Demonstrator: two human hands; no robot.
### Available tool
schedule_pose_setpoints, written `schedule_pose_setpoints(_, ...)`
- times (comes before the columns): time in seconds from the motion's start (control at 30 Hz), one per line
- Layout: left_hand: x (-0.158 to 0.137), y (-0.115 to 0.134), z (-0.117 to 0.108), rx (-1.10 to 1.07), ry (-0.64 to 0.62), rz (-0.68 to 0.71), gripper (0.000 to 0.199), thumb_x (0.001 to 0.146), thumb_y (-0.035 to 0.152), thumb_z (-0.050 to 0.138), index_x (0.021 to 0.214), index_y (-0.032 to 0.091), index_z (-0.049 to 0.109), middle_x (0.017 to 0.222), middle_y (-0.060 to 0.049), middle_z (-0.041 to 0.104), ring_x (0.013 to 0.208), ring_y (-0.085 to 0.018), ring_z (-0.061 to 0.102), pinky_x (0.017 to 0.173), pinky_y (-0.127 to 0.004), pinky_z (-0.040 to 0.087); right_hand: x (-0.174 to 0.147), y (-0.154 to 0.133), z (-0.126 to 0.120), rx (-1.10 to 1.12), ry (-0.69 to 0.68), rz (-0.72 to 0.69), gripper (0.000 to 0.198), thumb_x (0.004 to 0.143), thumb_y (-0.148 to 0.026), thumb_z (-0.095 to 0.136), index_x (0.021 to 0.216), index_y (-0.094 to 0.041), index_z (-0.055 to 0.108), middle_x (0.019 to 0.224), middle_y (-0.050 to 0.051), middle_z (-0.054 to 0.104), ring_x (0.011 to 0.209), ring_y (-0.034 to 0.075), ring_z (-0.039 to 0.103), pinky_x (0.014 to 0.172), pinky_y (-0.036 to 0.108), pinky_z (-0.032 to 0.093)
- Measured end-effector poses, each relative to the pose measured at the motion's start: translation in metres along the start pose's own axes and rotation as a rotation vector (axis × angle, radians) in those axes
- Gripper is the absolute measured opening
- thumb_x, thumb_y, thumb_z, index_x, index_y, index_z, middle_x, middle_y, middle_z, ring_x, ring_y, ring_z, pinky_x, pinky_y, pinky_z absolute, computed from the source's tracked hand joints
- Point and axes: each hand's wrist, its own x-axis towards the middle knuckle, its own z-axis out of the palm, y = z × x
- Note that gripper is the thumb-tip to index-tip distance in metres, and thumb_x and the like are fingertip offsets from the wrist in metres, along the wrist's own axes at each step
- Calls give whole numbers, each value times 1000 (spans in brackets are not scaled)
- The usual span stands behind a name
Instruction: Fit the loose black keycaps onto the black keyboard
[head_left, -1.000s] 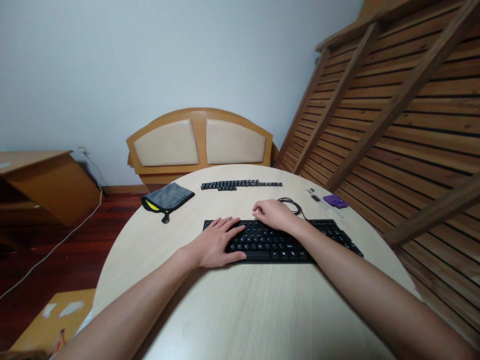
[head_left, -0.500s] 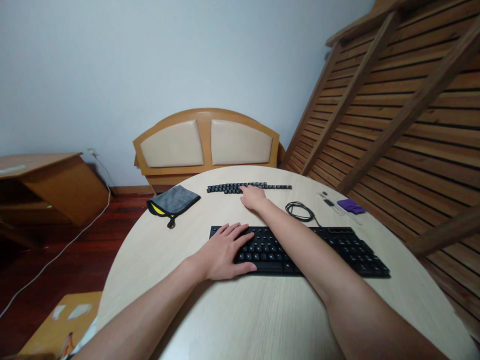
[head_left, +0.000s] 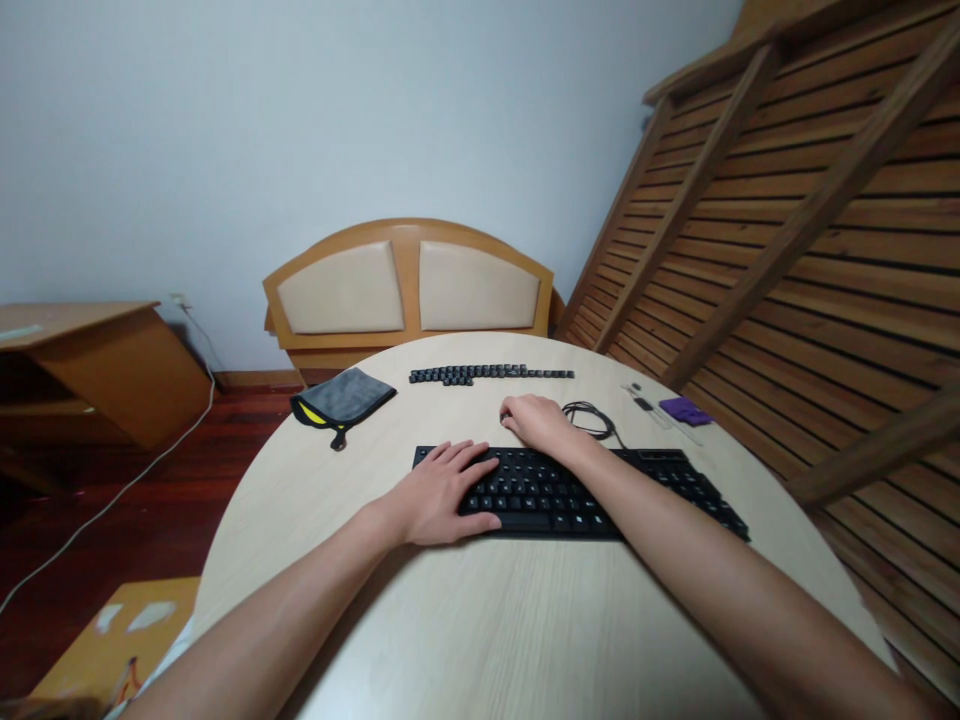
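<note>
Head | keyboard [head_left: 529, 492] under left hand [head_left: 439, 500] (spread wide) | right hand [head_left: 536, 422] curled just beyond keyboard, grasp unclear

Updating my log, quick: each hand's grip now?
Left hand: open, resting on the computer keyboard.
Right hand: curled; whether it holds anything can't be told.

Left grip [head_left: 433, 502] laid palm-down, fingers [head_left: 477, 470] spread, thumb [head_left: 478, 525] extended inward. Right grip [head_left: 537, 422] held farther forward, fingers [head_left: 513, 407] curled together. Both forearms [head_left: 322, 575] bared, angled inward.

Pale wall [head_left: 375, 110], dk red flr [head_left: 244, 425], padded headboard [head_left: 409, 285] ctr, slatted wd panel [head_left: 806, 240] R, desk [head_left: 105, 370] L
</note>
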Motion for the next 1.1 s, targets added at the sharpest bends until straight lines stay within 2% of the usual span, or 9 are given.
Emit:
schedule_pose_setpoints(0.1, 0, 0, 0, 12, -1, 2, 79, 90, 72, 47, 149, 20, 41, 159, -13, 34, 145, -36, 34, 118, -58, 25, -36, 13, -3, 54, 82, -22, 26, 98, -27, 53, 119, -24, 68, 116, 8, 74, 108, 25, 68, 88, 34, 50)
schedule_pose_setpoints(0.17, 0, 1, -1, 26, -4, 3, 78, 90, 71, 47, 149, 20, 42, 158, -14, 35, 144, -36, 34, 118, -58, 26, -59, 19, -4, 223, 193, -61, 23, 97, -25, 55, 116, -23, 69, 113, 6, 75, 104, 24, 69, 88, 34, 51)
schedule_pose_setpoints(0.23, 0, 1, -2, 43, -5, 5, 78, 90, 71, 47, 148, 19, 43, 158, -15, 36, 143, -37, 36, 117, -58, 27, -78, 22, -4, 356, 244, -99, 22, 97, -25, 56, 114, -23, 69, 112, 5, 75, 102, 23, 69, 90, 35, 51)
schedule_pose_setpoints(0.37, 0, 1, -2, 60, -7, 6, 78, 91, 72, 46, 148, 18, 44, 156, -16, 37, 142, -37, 37, 116, -57, 28, -102, 21, 1, 558, 206, -112, 20, 96, -27, 58, 111, -24, 71, 110, 4, 76, 103, 22, 69, 93, 36, 50)
schedule_pose_setpoints(0.5, 0, 0, -1, 38, 0, 6, 78, 90, 72, 46, 148, 19, 44, 157, -15, 37, 142, -37, 37, 116, -56, 28, -109, 18, 10, 664, 160, -145, 19, 95, -27, 59, 110, -25, 72, 112, 4, 75, 106, 22, 68, 96, 37, 49)
schedule_pose_setpoints(0.83, -1, -3, 2, 35, 18, 23, 78, 91, 72, 46, 149, 21, 43, 157, -14, 37, 143, -36, 36, 117, -55, 27, -111, 13, 13, 591, 209, -199, 20, 95, -23, 59, 110, -23, 72, 110, 6, 73, 104, 22, 67, 95, 38, 49)
schedule_pose_setpoints(1.1, -1, -4, 3, 35, 24, 26, 77, 91, 73, 45, 149, 22, 42, 157, -14, 37, 143, -36, 36, 116, -55, 27, -112, 9, 12, 580, 212, -168, 15, 94, -23, 60, 105, -23, 72, 107, 6, 73, 102, 21, 67, 92, 36, 49)
